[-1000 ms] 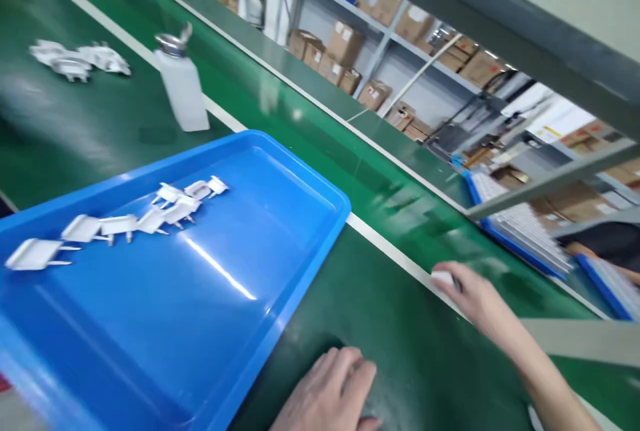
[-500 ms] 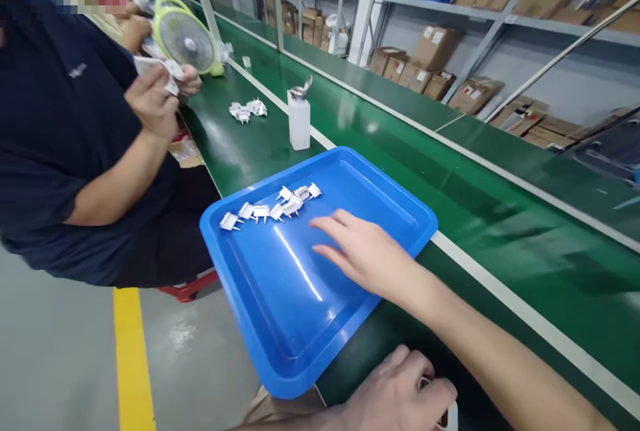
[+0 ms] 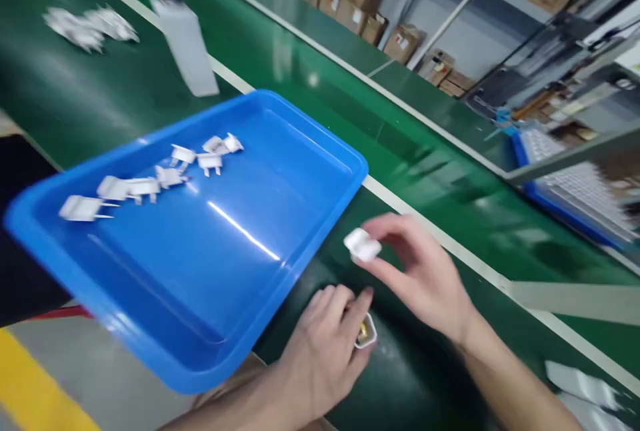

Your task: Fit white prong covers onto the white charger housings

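Note:
My right hand (image 3: pixel 425 278) pinches a small white plastic plug cap (image 3: pixel 362 245) between thumb and fingers, above the bench and beyond the tray's right rim. Motion blurs the cap's details. Closer to me, my left hand (image 3: pixel 325 341) is closed around a white charger housing (image 3: pixel 369 332). Its open end faces up to the right and shows something yellowish inside; my fingers hide the rest. Left of both hands lies a blue tray (image 3: pixel 240 284). Along its far left side sit several white two-pin plug caps (image 3: pixel 143 188), some with metal pins showing.
A white pump bottle (image 3: pixel 187 48) stands behind the tray, with a pile of white plug parts (image 3: pixel 90 26) to its left. Blurred white pieces (image 3: pixel 583 388) lie at lower right. A metal frame bar (image 3: pixel 575 301) crosses the right side, near a blue tray of white parts (image 3: pixel 575 171).
My right hand has left the tray with a plug cap and come near my left hand. The view has swung right, and my left hand still holds the housing.

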`<state>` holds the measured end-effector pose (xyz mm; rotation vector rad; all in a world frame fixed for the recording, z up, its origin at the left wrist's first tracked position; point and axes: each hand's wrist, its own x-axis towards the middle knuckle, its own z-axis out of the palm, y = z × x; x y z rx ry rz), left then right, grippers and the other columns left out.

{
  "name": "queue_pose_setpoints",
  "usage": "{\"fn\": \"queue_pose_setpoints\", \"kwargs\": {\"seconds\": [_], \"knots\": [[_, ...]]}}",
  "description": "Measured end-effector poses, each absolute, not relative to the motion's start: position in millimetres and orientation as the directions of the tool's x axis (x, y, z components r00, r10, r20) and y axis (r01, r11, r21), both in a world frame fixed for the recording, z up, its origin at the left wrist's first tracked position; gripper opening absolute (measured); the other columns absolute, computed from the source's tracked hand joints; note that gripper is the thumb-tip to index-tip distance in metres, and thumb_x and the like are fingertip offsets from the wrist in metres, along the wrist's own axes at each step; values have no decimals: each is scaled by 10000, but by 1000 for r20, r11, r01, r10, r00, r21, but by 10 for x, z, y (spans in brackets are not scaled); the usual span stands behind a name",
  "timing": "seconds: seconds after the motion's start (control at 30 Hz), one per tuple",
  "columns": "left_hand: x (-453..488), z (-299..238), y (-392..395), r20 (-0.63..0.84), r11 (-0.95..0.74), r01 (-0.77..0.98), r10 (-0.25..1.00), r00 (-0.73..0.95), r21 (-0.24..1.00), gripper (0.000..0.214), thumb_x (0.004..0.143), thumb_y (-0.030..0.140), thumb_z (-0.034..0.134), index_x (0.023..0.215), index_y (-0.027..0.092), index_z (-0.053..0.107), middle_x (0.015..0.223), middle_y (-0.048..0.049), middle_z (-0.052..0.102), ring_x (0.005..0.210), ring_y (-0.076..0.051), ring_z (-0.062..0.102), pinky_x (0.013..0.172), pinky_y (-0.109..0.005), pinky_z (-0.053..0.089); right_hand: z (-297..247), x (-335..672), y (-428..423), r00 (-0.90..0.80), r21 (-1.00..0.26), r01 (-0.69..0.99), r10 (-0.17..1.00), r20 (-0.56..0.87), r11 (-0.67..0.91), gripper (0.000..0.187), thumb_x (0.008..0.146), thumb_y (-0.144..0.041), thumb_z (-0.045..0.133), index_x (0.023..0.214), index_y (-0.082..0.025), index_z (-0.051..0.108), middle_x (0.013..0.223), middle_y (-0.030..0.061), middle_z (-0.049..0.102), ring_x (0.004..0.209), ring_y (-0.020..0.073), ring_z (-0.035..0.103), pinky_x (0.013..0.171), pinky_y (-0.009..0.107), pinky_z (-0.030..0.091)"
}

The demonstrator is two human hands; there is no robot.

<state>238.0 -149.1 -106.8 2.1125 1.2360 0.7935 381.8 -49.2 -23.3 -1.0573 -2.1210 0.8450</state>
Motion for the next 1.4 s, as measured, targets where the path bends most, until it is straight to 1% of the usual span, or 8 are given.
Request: {"fn": "queue_pose_setpoints", "kwargs": {"seconds": [0.07, 0.13, 0.33, 0.53, 0.63, 0.8, 1.2, 1.4], "knots": [[2374, -1098, -1484, 196, -403, 523, 893, 406, 751, 423, 948, 174, 612, 1361, 148, 525, 1061, -73, 587, 930, -261, 555, 825, -454, 509, -262, 4196, -892, -275, -807, 510, 945, 176, 299, 250, 942, -269, 764, 1127, -261, 596, 1048, 30, 674, 929, 192, 697, 803, 296, 603], [2376, -1122, -1490, 189, -395, 514, 894, 407, 761, 247, 955, 156, 592, 1201, 171, 573, 1014, -51, 573, 882, -245, 526, 772, -423, 464, -324, 4385, -1212, -220, -813, 534, 967, 130, 231, 208, 965, -261, 735, 1127, -264, 607, 1024, 42, 672, 892, 196, 695, 738, 283, 606], [2378, -1115, -1492, 228, -441, 524, 877, 423, 728, 208, 958, 135, 565, 1165, 157, 564, 933, -38, 555, 811, -231, 491, 717, -393, 416, -322, 4318, -1489, -549, -577, 660, 833, 66, 481, 376, 994, -55, 514, 1298, -235, 642, 1045, 98, 650, 843, 220, 649, 670, 336, 585], [2398, -1112, -1483, 242, -471, 567, 868, 433, 676, 210, 919, 124, 595, 1122, 141, 542, 927, -60, 604, 786, -247, 531, 713, -409, 460, -343, 4114, -1499, -567, -312, 769, 821, 74, 559, 335, 982, -105, 517, 1313, -148, 550, 1019, 134, 689, 831, 280, 671, 657, 414, 630], [2376, -1116, -1477, 230, -466, 571, 870, 437, 676, 266, 907, 111, 613, 1159, 138, 532, 950, -63, 626, 812, -251, 559, 759, -423, 486, -458, 4080, -1503, -512, -356, 785, 854, 91, 508, 180, 1005, -145, 534, 1174, -204, 549, 955, 101, 686, 776, 267, 682, 607, 390, 617], [2317, -1119, -1467, 187, -434, 515, 867, 463, 740, 270, 958, 174, 619, 1216, 175, 539, 1004, -47, 660, 880, -243, 599, 834, -415, 492, -483, 4149, -1511, -468, -484, 743, 876, 115, 461, 182, 1018, -145, 566, 1186, -216, 565, 953, 81, 687, 777, 236, 700, 642, 351, 616], [2345, -1099, -1471, 166, -386, 496, 887, 430, 778, 132, 1046, 241, 517, 1155, 180, 562, 943, -42, 662, 805, -236, 552, 785, -401, 439, -499, 4168, -1545, -494, -371, 781, 860, 125, 502, 158, 1000, -103, 564, 1144, -168, 569, 798, 54, 645, 612, 214, 601, 522, 366, 503], [2337, -1096, -1495, 159, -400, 538, 884, 439, 742, 184, 1061, 221, 456, 1210, 184, 555, 1005, -45, 692, 887, -245, 604, 900, -431, 442, -458, 4122, -1526, -555, -340, 768, 829, 71, 543, 194, 952, -69, 512, 1111, -122, 610, 767, 80, 612, 609, 235, 544, 491, 390, 470]]}}
